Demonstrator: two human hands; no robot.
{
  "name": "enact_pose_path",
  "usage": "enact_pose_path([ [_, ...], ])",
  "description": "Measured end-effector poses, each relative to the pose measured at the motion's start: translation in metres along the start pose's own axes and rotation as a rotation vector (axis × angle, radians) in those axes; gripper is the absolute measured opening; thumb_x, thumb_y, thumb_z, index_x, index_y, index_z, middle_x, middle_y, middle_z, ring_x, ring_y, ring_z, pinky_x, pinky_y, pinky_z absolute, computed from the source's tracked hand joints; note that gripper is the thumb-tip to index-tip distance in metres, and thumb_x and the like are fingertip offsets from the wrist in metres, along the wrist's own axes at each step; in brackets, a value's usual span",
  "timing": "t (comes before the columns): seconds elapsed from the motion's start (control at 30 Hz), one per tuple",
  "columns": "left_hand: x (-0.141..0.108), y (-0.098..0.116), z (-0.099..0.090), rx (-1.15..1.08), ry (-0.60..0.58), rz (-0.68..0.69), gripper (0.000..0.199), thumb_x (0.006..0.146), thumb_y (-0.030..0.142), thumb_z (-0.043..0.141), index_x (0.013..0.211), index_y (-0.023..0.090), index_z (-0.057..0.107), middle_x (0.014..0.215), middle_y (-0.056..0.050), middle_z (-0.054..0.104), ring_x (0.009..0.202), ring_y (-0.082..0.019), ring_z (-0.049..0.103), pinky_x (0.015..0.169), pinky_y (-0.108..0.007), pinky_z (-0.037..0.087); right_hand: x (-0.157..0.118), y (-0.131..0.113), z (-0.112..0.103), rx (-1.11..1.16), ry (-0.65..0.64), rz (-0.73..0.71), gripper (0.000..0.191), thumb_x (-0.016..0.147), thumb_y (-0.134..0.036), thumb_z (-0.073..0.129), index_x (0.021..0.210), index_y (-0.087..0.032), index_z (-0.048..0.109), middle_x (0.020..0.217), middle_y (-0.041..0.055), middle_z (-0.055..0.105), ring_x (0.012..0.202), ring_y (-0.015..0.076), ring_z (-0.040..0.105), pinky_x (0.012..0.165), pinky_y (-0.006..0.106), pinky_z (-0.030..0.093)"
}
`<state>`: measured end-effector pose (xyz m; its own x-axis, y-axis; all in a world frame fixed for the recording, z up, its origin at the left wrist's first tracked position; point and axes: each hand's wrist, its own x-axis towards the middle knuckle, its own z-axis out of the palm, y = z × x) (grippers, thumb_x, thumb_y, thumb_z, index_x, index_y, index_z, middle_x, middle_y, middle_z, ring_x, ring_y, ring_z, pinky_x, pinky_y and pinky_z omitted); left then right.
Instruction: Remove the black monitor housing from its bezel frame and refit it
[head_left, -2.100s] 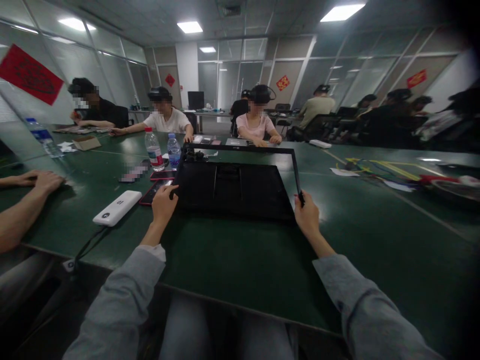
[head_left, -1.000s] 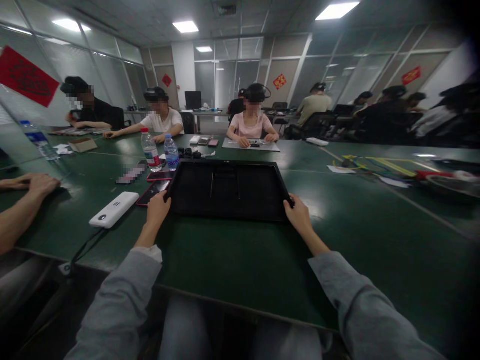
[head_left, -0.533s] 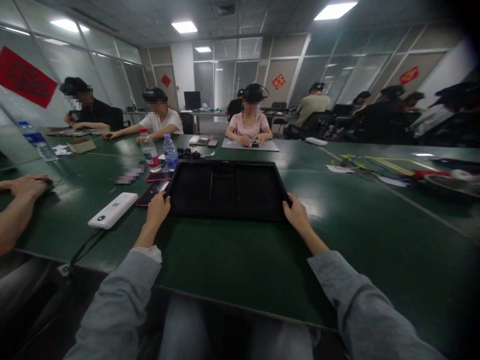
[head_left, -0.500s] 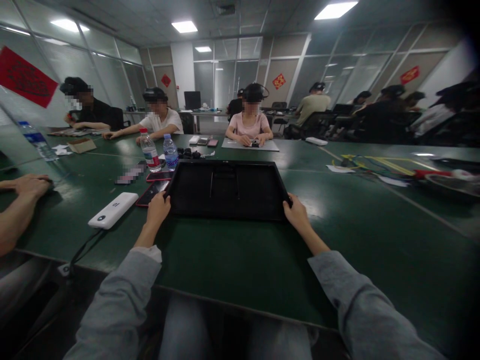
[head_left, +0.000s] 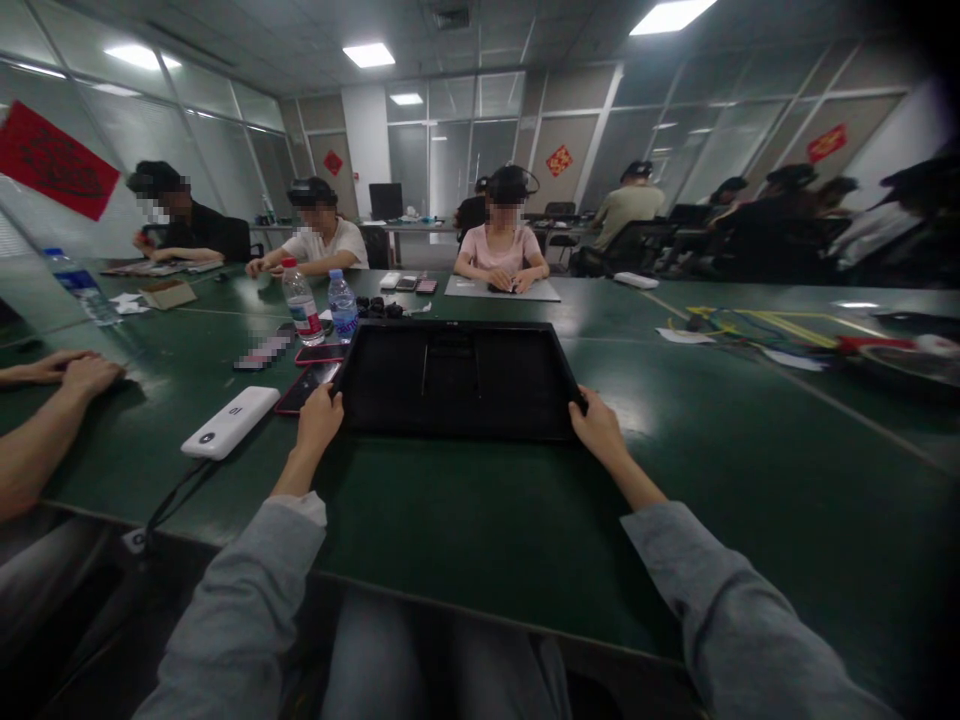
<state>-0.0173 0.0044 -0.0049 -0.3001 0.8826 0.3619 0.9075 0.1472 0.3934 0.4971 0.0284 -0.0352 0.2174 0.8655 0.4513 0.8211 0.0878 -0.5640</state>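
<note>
A shallow black rectangular tray with a raised rim lies on the green table in front of me. In its far middle part is a rectangular relief with two thin upright lines. My left hand grips the near left side of the rim, thumb on the inner edge. On the opposite side my right hand holds the rim the same way. The fingers of both hands are partly hidden by the rim. Close to my left hand lies a phone with a red edge.
A white power bank with a black cable lies left on the table. Two bottles, a red-capped one and a blue-capped one, stand behind the phones. A neighbour's hands rest at far left. Yellow cables lie right.
My hands and the tray hold nearly still; the view has shifted slightly. The neighbour's hands at left have moved a little to the right. A person in white across the table has drawn their arms in.
</note>
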Motion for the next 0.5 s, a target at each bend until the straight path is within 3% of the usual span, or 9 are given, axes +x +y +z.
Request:
enact_pose_path([
  [0.27, -0.0002, -0.0015, 0.0023, 0.003, 0.0, -0.008, 0.036, 0.096, 0.027, 0.046, 0.126, 0.012, 0.059, 0.126, -0.019, 0.067, 0.121, -0.03, 0.063, 0.1, -0.041, 0.049, 0.0002, -0.0003, -0.0013, -0.031, -0.032, 0.002, 0.05, 0.089, -0.029, 0.047, 0.134, -0.011, 0.059, 0.118, 0.0198, 0.069, 0.101, 0.0333, 0.068, 0.093, 0.051, 0.051],
  [0.5, -0.0036, 0.003, 0.0043, -0.015, -0.025, -0.057, 0.043, 0.098, 0.033, 0.046, 0.133, 0.009, 0.051, 0.123, -0.023, 0.068, 0.115, -0.033, 0.066, 0.095, -0.043, 0.05, -0.0011, -0.0036, 0.0048, -0.024, -0.009, -0.035, 0.052, 0.089, -0.025, 0.042, 0.137, -0.007, 0.055, 0.129, 0.0218, 0.063, 0.118, 0.0326, 0.061, 0.104, 0.05, 0.046],
])
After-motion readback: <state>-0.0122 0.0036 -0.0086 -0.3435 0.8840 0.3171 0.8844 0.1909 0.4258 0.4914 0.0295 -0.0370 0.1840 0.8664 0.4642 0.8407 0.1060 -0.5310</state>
